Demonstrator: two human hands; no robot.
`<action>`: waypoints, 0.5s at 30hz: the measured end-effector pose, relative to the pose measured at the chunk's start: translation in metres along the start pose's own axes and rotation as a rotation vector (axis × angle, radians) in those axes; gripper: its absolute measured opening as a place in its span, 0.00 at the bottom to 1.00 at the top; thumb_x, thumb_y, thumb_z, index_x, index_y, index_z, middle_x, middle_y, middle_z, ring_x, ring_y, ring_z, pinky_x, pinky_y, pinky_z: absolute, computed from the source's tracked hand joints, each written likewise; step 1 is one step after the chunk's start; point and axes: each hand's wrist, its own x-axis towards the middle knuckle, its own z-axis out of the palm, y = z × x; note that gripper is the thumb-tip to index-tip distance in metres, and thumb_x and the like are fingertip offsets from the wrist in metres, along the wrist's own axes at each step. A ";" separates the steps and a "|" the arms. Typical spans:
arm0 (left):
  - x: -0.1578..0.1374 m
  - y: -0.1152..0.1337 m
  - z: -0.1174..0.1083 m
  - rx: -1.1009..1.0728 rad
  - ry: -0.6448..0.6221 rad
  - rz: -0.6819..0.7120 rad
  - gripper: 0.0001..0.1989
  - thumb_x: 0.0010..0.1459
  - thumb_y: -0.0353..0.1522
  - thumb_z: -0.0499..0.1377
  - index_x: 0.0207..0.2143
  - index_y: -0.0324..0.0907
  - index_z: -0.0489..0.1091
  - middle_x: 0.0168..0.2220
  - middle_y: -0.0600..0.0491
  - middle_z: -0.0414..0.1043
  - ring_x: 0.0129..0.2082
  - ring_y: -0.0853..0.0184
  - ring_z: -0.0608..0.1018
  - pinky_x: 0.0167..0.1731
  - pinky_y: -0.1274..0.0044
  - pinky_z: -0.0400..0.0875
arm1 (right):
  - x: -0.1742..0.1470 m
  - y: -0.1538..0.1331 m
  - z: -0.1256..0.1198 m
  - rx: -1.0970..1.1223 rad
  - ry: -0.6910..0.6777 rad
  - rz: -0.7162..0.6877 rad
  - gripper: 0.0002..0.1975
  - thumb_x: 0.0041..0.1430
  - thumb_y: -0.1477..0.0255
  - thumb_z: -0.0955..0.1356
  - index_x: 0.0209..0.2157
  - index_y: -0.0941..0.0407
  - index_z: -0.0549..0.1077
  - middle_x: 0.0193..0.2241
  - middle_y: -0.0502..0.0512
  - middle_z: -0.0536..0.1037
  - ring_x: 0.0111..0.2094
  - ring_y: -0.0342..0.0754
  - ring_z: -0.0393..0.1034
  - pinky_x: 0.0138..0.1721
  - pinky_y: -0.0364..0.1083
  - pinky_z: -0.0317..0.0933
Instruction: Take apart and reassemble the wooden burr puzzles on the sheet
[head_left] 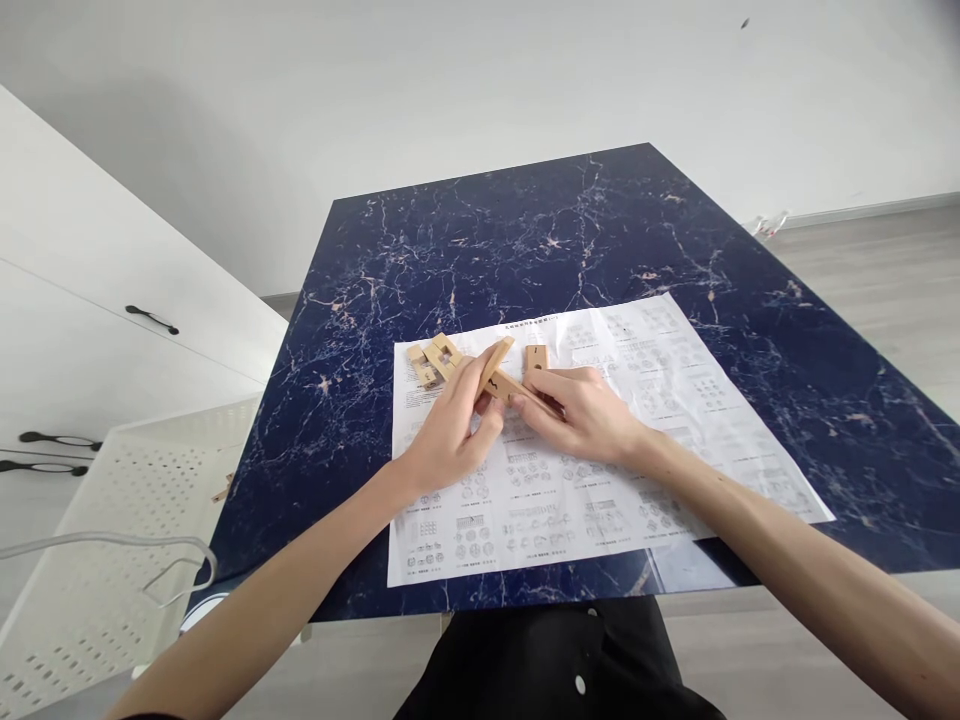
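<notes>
My left hand (454, 430) is closed on a light wooden puzzle piece (497, 360), a bar tilted up to the right. My right hand (592, 412) pinches a second notched wooden bar (510, 386) with a dark mark on its side; its left end meets the piece in my left hand. Just beyond my right fingers lies another wooden piece (536, 355), partly hidden by them. Left of my left hand, several notched wooden pieces (431, 360) lie close together. All this is over a printed instruction sheet (525, 545) showing small diagrams.
The sheet lies creased on a dark blue marble-patterned table (480, 250). At the left stand a white perforated cart (82, 600) with a pale cable (112, 540) above it, and a white cabinet (97, 250) with dark handles. A white wall (487, 80) rises behind the table.
</notes>
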 end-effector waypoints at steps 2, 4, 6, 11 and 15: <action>0.000 0.000 0.000 0.018 -0.013 -0.003 0.31 0.76 0.33 0.52 0.77 0.54 0.49 0.66 0.43 0.66 0.61 0.49 0.73 0.63 0.53 0.71 | 0.000 0.000 0.000 0.002 -0.001 -0.001 0.19 0.73 0.68 0.63 0.27 0.50 0.52 0.18 0.44 0.60 0.19 0.41 0.49 0.23 0.47 0.45; 0.000 0.000 0.000 0.025 -0.025 -0.012 0.32 0.77 0.34 0.53 0.78 0.55 0.48 0.65 0.42 0.67 0.61 0.49 0.74 0.62 0.53 0.71 | 0.000 0.001 0.000 0.007 -0.002 -0.005 0.19 0.73 0.68 0.63 0.27 0.50 0.53 0.18 0.44 0.60 0.19 0.42 0.49 0.23 0.47 0.45; -0.001 0.000 0.000 0.024 -0.035 -0.011 0.33 0.77 0.34 0.53 0.78 0.55 0.47 0.65 0.42 0.67 0.62 0.48 0.73 0.63 0.52 0.71 | -0.001 0.001 0.000 0.008 -0.004 -0.011 0.19 0.73 0.68 0.63 0.27 0.50 0.53 0.18 0.44 0.60 0.19 0.42 0.49 0.23 0.48 0.45; -0.001 -0.001 0.000 0.010 -0.054 0.019 0.32 0.76 0.33 0.53 0.77 0.55 0.49 0.70 0.42 0.64 0.66 0.47 0.71 0.65 0.52 0.70 | -0.002 0.003 0.001 -0.009 0.006 -0.026 0.18 0.72 0.68 0.63 0.27 0.50 0.53 0.19 0.44 0.61 0.19 0.42 0.49 0.23 0.48 0.45; -0.001 -0.001 0.000 0.021 -0.075 0.020 0.30 0.76 0.34 0.53 0.77 0.53 0.51 0.66 0.41 0.67 0.64 0.47 0.73 0.62 0.52 0.73 | -0.002 0.003 0.002 -0.016 0.000 -0.021 0.18 0.72 0.68 0.63 0.28 0.50 0.53 0.19 0.45 0.62 0.19 0.42 0.51 0.23 0.48 0.46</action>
